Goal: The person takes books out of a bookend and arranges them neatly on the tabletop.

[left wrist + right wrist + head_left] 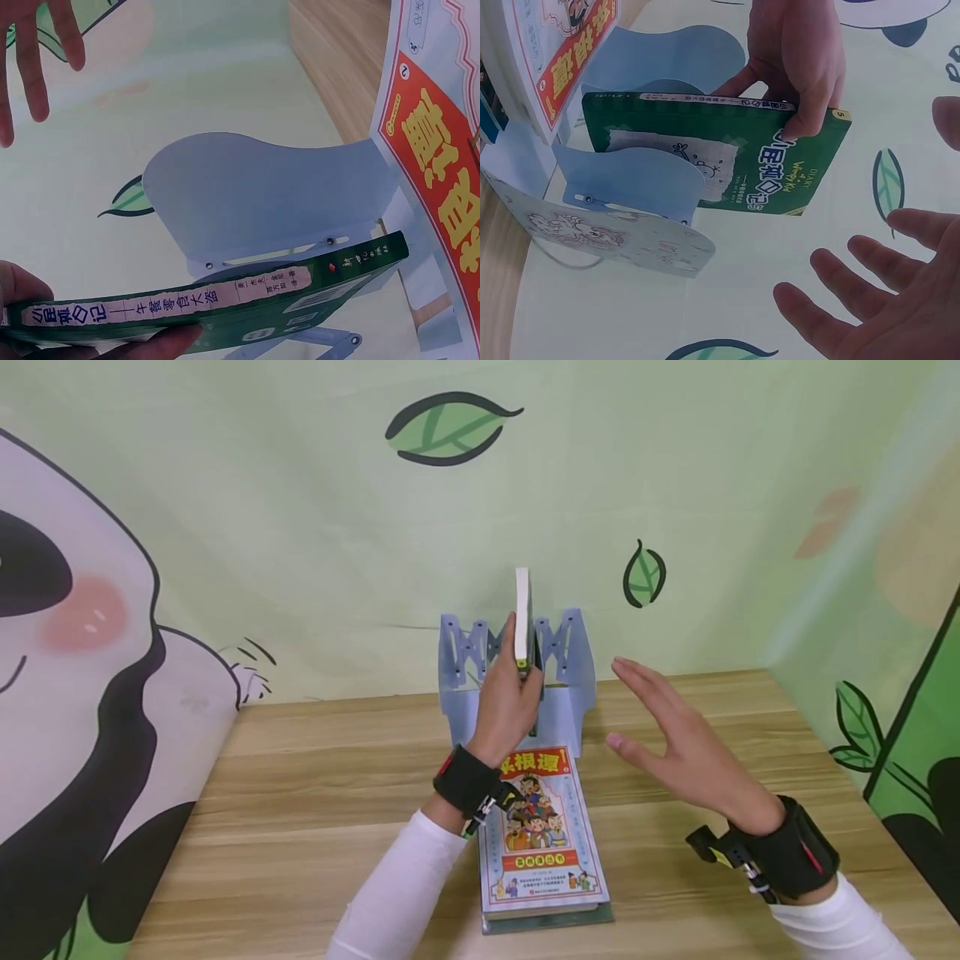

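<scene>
My left hand (504, 703) grips a thin green book (765, 161) by its spine, fingers on one cover and thumb on the other. The book stands upright between the panels of a light blue folding book stand (581, 672); whether it touches the base cannot be told. In the left wrist view, the spine (172, 296) shows a pale strip with dark characters. My right hand (686, 747) hovers to the right of the stand, fingers extended and thumb apart, holding nothing.
In front of the stand lies a white-and-red book (543, 852) with cartoon figures, a dark green one (547, 920) beneath it. All stand on a wood-grain table (322, 793). Behind hangs a pale green backdrop (315, 510) with leaves and a panda.
</scene>
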The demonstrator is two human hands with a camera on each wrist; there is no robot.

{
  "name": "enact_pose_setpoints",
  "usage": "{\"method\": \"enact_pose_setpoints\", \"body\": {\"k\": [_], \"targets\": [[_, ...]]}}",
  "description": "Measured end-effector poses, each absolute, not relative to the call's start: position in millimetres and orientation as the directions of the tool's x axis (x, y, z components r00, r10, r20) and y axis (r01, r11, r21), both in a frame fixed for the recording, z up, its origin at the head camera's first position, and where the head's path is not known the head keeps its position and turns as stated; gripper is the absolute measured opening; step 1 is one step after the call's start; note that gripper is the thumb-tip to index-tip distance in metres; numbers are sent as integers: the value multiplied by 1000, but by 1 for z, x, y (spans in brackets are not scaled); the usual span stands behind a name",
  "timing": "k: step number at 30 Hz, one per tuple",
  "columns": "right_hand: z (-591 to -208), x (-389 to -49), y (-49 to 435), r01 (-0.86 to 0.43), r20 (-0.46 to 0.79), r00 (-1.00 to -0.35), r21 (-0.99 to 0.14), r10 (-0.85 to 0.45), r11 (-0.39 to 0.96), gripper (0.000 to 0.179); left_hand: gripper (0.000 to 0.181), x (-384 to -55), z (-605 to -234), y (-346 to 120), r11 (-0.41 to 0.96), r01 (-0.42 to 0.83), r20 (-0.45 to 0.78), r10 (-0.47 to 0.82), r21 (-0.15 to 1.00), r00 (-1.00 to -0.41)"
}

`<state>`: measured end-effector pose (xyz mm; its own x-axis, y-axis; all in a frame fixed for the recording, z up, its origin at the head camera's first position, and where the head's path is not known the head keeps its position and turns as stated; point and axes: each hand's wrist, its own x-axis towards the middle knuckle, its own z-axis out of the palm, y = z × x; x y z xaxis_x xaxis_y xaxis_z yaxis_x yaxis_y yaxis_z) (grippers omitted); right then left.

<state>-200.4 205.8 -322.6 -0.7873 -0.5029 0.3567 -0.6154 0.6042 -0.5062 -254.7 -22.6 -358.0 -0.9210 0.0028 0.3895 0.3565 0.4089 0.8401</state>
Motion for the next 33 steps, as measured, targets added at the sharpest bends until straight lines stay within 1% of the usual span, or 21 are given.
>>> {"method": "enact_pose_setpoints", "body": {"k": [14,22,27,33], "targets": [[-301,-203,202,-644,387,-764,-489,-516,588,84,76,-248,-348,-25,387,389,420,4,836,-907],[-300,-201,201,-636,379,-771,-499,-512,588,83,78,-242,-343,-24,364,406,438,-5,838,-899],[-298,-201,200,-644,392,-765,-494,-512,584,83,79,-240,-338,-25,365,434,471,-13,824,-882],[-295,-205,200,-663,420,-748,-483,-513,572,84,79,-233,-331,-26,330,452,488,-31,829,-872]]}}
